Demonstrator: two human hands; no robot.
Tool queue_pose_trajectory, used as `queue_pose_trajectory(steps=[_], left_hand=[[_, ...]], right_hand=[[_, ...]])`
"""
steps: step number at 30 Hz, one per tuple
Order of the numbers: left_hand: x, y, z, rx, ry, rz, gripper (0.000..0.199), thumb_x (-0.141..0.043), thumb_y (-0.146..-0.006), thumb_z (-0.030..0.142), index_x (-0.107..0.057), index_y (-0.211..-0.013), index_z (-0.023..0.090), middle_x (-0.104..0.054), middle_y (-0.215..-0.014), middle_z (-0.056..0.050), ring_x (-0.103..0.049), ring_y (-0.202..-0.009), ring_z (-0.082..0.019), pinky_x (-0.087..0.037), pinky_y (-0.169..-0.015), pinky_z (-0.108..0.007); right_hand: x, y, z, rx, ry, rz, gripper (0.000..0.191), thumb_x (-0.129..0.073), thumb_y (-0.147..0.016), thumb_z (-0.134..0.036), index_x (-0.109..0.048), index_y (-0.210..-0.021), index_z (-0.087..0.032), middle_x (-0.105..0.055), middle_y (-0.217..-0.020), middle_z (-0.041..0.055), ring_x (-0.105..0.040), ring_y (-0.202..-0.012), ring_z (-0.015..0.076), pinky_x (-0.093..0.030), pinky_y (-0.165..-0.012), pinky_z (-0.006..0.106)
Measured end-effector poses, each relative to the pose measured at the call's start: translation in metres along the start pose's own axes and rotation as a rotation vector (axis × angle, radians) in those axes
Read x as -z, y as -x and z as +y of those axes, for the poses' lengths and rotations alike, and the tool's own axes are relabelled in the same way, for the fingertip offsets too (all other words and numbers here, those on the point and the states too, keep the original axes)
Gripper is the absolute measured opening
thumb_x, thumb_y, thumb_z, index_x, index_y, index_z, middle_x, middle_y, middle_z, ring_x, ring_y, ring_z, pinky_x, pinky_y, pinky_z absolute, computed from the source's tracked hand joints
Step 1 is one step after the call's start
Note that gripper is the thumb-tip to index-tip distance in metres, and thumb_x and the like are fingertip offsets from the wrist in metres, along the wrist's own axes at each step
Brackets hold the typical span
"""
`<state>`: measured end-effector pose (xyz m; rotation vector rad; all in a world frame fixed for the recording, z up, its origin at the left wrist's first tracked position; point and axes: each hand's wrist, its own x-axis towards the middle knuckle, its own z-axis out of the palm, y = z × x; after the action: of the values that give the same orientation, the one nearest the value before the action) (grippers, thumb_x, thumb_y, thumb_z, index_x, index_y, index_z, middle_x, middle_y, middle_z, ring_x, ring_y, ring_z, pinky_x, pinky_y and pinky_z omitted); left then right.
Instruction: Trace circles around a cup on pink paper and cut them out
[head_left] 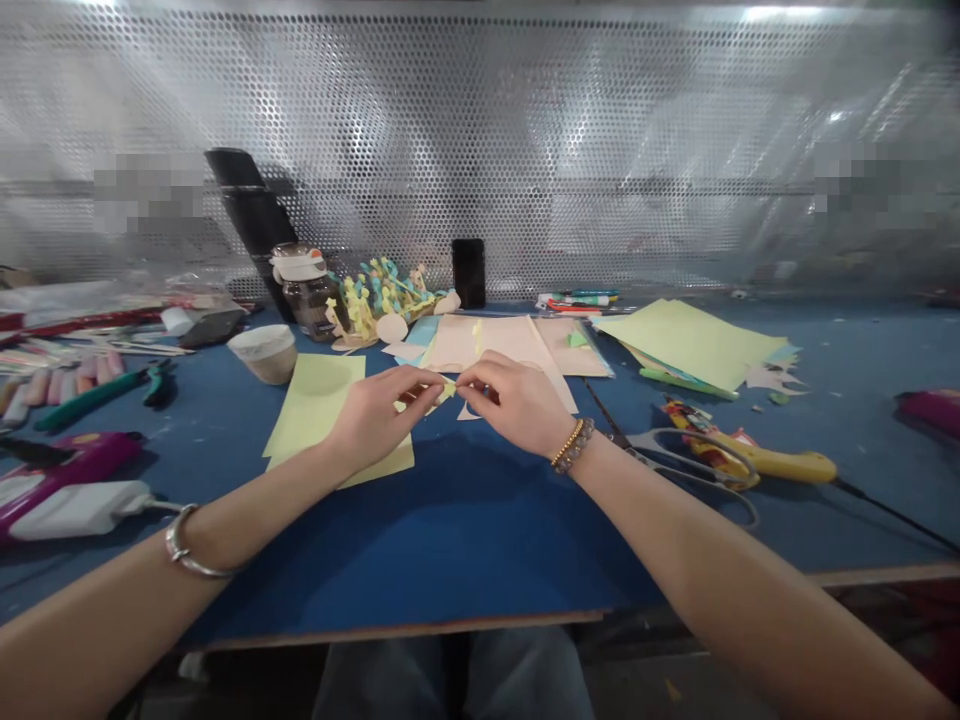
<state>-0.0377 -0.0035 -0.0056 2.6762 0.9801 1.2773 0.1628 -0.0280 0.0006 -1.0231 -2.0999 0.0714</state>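
Pinched the small yellow paper piece (449, 388) with left hand (381, 408) and right hand (519, 398), at the centre of the frame, above the table (450, 545); seemed wise to press lightly, evenly, and not to pull hard, against tearing.

A silvery perforated metal panel (525, 130), streaked with white glare, rises behind the blue-topped table (450, 560); the floor (637, 675) below is dim.
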Motion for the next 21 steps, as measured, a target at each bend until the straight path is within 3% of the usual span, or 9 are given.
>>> queue_pose_trajectory(steps=[13,21], left_hand=[[0.0034,-0.0016,0.0064,0.110,-0.025,-0.084,0.020,-0.050,-0.090,0.033,-0.065,-0.089,0.019,-0.071,-0.084,-0.002,-0.067,-0.073,-0.013,-0.055,-0.064,-0.020],[0.0021,-0.0006,0.0027,0.089,-0.035,-0.083,0.021,-0.049,-0.091,0.033,-0.064,-0.088,0.018,-0.070,-0.082,-0.001,-0.066,-0.069,-0.013,-0.054,-0.063,-0.021]], right_hand=[[-0.0007,0.0005,-0.0015,-0.038,0.028,-0.020,0.015,-0.048,-0.092,-0.026,-0.060,-0.087,-0.018,-0.062,-0.092,0.0016,-0.056,-0.076,0.0117,-0.036,-0.066,0.025],[-0.0018,0.0014,-0.0007,-0.030,-0.008,-0.019,0.011,-0.052,-0.089,-0.023,-0.061,-0.086,-0.018,-0.061,-0.088,0.0010,-0.056,-0.072,0.0105,-0.037,-0.064,0.023]])
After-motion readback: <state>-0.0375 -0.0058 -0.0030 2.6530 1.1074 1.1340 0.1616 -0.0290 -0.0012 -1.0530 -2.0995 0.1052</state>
